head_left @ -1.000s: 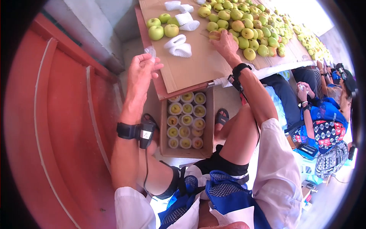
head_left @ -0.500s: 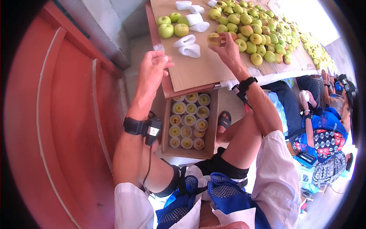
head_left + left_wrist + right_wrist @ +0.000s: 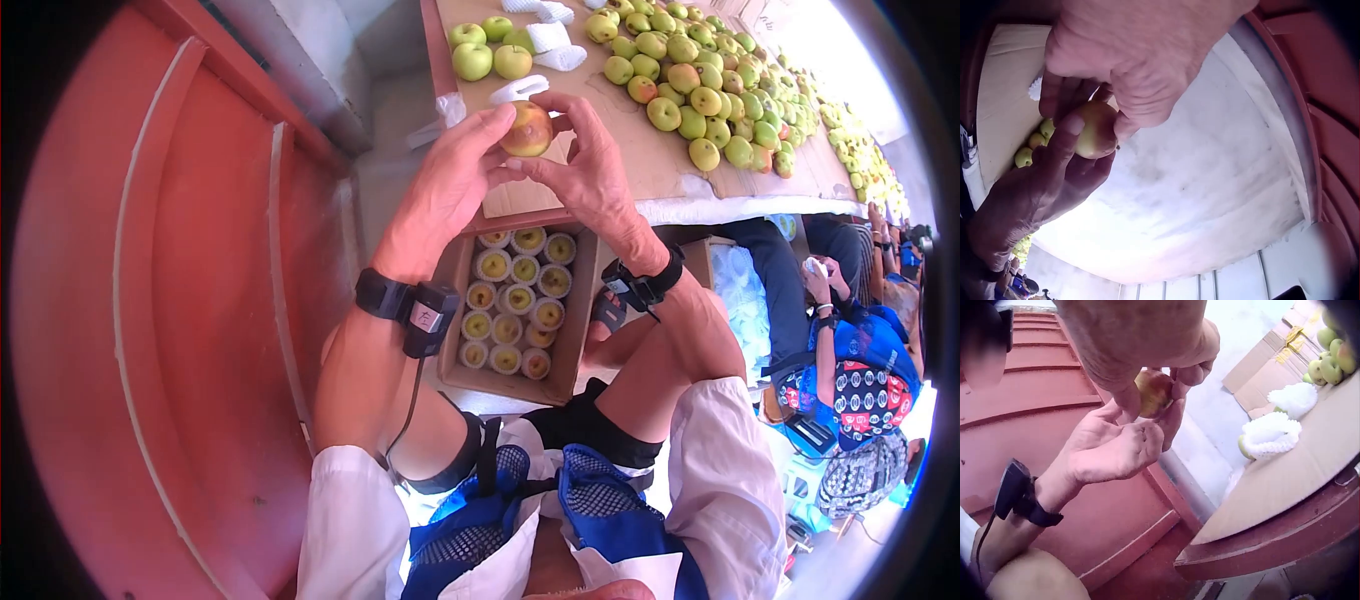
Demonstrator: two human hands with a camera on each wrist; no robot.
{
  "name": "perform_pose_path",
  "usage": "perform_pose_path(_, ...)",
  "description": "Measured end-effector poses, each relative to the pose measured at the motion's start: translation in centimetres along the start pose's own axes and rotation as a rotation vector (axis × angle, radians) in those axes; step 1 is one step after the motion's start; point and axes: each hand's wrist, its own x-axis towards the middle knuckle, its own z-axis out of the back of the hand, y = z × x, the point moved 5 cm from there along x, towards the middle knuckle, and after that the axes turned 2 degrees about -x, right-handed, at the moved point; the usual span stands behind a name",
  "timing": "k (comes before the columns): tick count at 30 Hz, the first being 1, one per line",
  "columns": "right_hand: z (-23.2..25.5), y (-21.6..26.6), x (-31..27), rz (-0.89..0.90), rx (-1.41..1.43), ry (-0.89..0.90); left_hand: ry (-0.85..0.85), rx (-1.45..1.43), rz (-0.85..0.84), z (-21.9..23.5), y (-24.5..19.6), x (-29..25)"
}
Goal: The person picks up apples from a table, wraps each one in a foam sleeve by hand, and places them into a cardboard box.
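Observation:
In front of me, above the table's near edge, both hands hold one yellow-green apple with a red blush (image 3: 528,132). My left hand (image 3: 455,178) grips its left side, thumb toward the top and fingers underneath. The right hand (image 3: 592,172) grips the other side with thumb and curled fingers. Seen from the left wrist, the apple (image 3: 1096,130) sits between both hands' fingertips. From the right wrist, its blushed side (image 3: 1155,394) shows, partly covered by fingers. White foam sleeves (image 3: 560,58) lie on the cardboard just beyond the hands.
A large heap of apples (image 3: 705,100) covers the table's right side. Several green apples (image 3: 472,62) sit at the far left. Below the table edge stands a carton (image 3: 452,345) of apples in foam sleeves. A red panelled surface (image 3: 200,330) rises at left; other people sit at right.
My right hand has picked the apple up from the heap's near edge and brought it left to my left hand. The left hand, holding no apple earlier, now grips it too.

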Motion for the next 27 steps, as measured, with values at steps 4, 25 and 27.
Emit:
perform_pose_path(4,0.1,0.2,-0.2,0.035,-0.036,0.001,0.003,-0.058,0.006,0.5,0.0,-0.2)
perform_pose_path(25,-1.3,-1.0,-0.3,-0.053,0.471,0.090,0.117,-0.429,0.115,-0.7,1.9,-0.5)
perform_pose_path(27,-1.4,-0.8,-0.4,-0.140,0.573,0.111,0.123,-0.352,0.121,-0.7,1.9,-0.5)
